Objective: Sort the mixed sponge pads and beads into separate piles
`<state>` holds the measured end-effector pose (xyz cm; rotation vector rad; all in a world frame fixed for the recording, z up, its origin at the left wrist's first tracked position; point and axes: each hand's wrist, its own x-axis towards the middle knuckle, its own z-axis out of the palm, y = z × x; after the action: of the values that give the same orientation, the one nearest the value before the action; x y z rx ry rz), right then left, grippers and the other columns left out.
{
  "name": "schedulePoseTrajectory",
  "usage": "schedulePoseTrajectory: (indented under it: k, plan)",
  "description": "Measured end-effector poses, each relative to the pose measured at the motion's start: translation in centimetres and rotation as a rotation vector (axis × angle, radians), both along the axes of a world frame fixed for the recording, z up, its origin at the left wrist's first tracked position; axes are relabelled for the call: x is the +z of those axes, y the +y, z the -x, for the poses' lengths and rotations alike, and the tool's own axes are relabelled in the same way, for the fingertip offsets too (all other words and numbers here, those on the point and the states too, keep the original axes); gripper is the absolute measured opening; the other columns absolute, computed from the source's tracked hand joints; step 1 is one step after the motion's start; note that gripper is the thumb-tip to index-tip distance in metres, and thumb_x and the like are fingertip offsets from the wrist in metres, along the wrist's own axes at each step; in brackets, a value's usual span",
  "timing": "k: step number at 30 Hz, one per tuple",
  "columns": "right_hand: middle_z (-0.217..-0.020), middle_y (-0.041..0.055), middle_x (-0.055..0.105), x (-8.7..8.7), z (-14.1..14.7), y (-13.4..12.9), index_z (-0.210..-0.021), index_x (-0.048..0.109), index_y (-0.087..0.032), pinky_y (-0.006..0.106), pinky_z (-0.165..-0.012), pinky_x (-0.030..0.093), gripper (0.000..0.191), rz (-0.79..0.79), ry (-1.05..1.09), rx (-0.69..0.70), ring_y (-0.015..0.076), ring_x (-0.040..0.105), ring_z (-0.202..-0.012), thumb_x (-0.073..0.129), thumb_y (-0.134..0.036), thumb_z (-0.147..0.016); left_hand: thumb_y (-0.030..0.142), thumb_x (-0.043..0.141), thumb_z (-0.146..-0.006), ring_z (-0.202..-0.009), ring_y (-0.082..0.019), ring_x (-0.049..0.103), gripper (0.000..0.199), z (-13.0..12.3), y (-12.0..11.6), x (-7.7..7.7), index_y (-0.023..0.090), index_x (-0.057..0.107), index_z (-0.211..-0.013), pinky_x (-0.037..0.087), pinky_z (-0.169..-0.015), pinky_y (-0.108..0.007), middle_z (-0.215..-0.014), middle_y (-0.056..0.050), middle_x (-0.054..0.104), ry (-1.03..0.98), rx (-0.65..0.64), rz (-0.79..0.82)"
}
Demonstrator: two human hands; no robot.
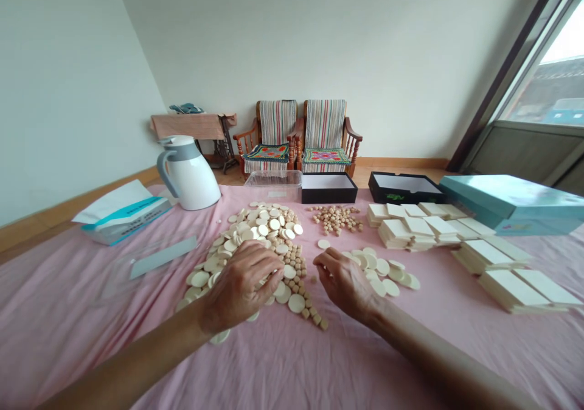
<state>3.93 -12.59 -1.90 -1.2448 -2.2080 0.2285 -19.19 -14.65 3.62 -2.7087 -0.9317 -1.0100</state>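
Note:
My left hand is over a mixed heap of pale round wooden discs and small wooden cubes. Its fingers are curled together, and whatever lies between them is hidden. To the right of the heap, my right hand is low over the cloth with its fingers bent inward; I cannot make out anything in them. One small cube lies just left of its fingertips. Beside that hand is a separate group of discs, and a single disc lies beyond its knuckles.
Loose cubes form a group farther back. Stacked square wooden tiles stand at right, near a blue box. Behind are black boxes and a clear plastic tray. A white jug and tissue pack stand left.

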Motion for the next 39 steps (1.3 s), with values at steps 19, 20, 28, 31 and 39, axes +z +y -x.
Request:
schedulePoseTrajectory:
  k: [19, 20, 28, 31, 39]
  plan:
    - [-0.079, 0.0031, 0.057, -1.3, 0.4, -0.6, -0.079, 0.059, -0.018, 0.026, -0.06, 0.035, 0.022, 0.025, -0.027, 0.147, 0.0138, 0.054, -0.068, 0.042, -0.017, -0.092, 0.012, 0.05, -0.09, -0.081, -0.017, 0.059, 0.013, 1.7, -3.7, -2.4, 0.019, 0.061, -0.088, 0.046, -0.081, -0.035, -0.082, -0.004, 0.065, 0.015, 0.127, 0.127]
    - [-0.079, 0.0031, 0.057, -1.2, 0.4, -0.7, -0.078, 0.058, -0.018, 0.026, -0.06, 0.035, 0.022, 0.024, -0.026, 0.152, 0.0137, 0.054, -0.067, 0.042, -0.018, -0.093, 0.012, 0.05, -0.09, -0.082, -0.017, 0.059, 0.014, 1.4, -3.1, -2.3, 0.019, 0.062, -0.089, 0.046, -0.082, -0.035, -0.083, -0.004, 0.065, 0.023, 0.125, 0.136]
    - [-0.081, 0.0045, 0.057, -1.6, 0.4, -0.5, -0.079, 0.058, -0.017, 0.027, -0.064, 0.038, 0.021, 0.005, -0.037, 0.168, 0.0151, 0.052, -0.073, 0.043, -0.015, -0.094, 0.01, 0.059, -0.082, -0.099, -0.021, 0.057, 0.027, -0.1, 1.3, -2.9, 0.021, 0.063, -0.106, 0.048, -0.089, -0.038, -0.103, -0.006, 0.064, 0.1, 0.087, 0.275]
    - [-0.081, 0.0043, 0.058, -2.2, 0.6, -0.3, -0.079, 0.058, -0.018, 0.027, -0.065, 0.039, 0.02, -0.01, -0.043, 0.176, 0.0157, 0.052, -0.075, 0.045, -0.015, -0.093, 0.011, 0.061, -0.082, -0.098, -0.021, 0.057, 0.026, -0.2, 2.0, -3.6, 0.022, 0.065, -0.106, 0.048, -0.088, -0.039, -0.102, -0.005, 0.065, 0.105, 0.074, 0.29]
    - [-0.082, 0.0044, 0.058, -2.4, 0.9, -0.1, -0.081, 0.056, -0.017, 0.028, -0.068, 0.038, 0.014, -0.072, -0.079, 0.172, 0.0154, 0.05, -0.074, 0.047, -0.014, -0.091, 0.012, 0.06, -0.084, -0.096, -0.021, 0.058, 0.023, 0.1, 2.2, -3.3, 0.021, 0.063, -0.105, 0.047, -0.087, -0.038, -0.101, -0.005, 0.065, 0.109, 0.04, 0.245]
